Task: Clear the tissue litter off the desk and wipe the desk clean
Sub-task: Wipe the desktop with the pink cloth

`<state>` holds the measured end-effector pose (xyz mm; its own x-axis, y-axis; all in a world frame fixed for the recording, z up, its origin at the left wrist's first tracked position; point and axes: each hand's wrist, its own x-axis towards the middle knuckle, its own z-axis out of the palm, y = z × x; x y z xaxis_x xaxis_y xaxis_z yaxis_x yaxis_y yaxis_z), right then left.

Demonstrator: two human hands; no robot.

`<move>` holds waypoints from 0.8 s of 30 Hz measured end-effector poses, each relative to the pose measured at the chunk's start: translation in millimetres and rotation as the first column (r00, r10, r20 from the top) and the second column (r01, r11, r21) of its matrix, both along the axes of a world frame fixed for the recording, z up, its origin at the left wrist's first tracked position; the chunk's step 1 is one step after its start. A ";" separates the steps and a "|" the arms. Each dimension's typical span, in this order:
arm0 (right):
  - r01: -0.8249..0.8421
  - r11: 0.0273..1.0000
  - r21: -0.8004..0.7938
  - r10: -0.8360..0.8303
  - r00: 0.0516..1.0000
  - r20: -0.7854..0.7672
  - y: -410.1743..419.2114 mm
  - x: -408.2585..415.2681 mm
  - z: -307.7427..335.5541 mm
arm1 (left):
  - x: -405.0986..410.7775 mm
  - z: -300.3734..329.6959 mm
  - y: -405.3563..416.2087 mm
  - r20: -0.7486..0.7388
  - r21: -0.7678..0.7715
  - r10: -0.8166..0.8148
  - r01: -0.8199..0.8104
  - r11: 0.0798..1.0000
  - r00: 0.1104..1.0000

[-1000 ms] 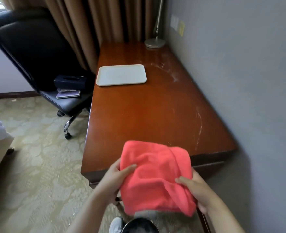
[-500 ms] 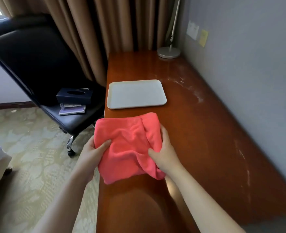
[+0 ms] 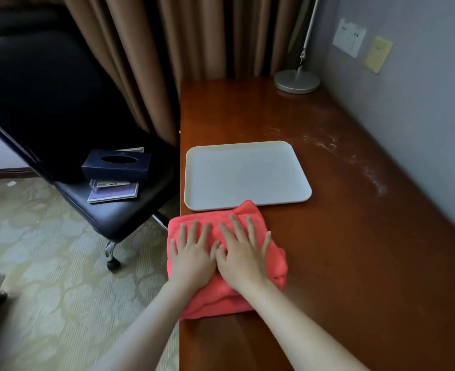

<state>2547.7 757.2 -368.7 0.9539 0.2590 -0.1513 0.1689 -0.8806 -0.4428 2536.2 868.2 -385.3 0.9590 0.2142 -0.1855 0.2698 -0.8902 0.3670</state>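
Head view: both hands are lying flat, fingers spread and straight, on a folded red cloth [image 3: 226, 261] at the near left edge of the desk [image 3: 354, 250]. Left hand [image 3: 194, 253] and right hand [image 3: 243, 253] are sitting side by side, thumbs touching, pressing down and pinching nothing. Cloth's far corner is touching or just overlapping the near rim of the white tray [image 3: 245, 175]; its left edge is hanging a bit past the desk edge. No tissue litter is showing on the desk, so the clearing part is looking done and the wiping is just starting. Whitish dusty streaks [image 3: 354, 159] are running along the wall side, well apart from the cloth. Lamp base [image 3: 297, 81] is standing at the far end. Office chair [image 3: 113, 204] at left is carrying a dark tissue box [image 3: 116, 164] on top of booklets.

To do it well: keep palms flat with even pressure, sweep in long overlapping passes toward the wall-side streaks, lift or shift the tray to reach under it, go round the lamp base, avoid bunching the cloth or pushing dust off onto the chair
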 end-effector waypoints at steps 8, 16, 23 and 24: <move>-0.023 0.997 -0.068 0.020 0.999 -0.046 -4.6 3.0 -14.1 | -8.1 -6.3 -2.0 0.163 0.093 0.004 -0.020 0.995 0.987; -0.028 0.998 -0.053 0.034 0.992 0.117 -57.1 -108.1 -29.7 | -117.3 -32.0 -51.6 0.342 0.104 0.017 -0.056 0.993 0.939; 0.040 0.991 -0.131 -0.028 0.996 0.085 -41.3 -52.5 -22.2 | -59.4 -23.0 -43.5 0.266 0.115 0.047 -0.081 0.990 0.963; 0.047 0.990 -0.132 -0.037 0.996 0.078 -39.2 -43.1 -19.5 | -48.5 -21.9 -41.4 0.264 0.116 0.047 -0.080 0.990 0.963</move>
<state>2504.7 718.1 -388.2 0.9734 0.2012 -0.1094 0.1591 -0.9378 -0.3086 2487.7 826.8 -407.2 0.9541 0.2821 0.1003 0.2375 -0.9172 0.3198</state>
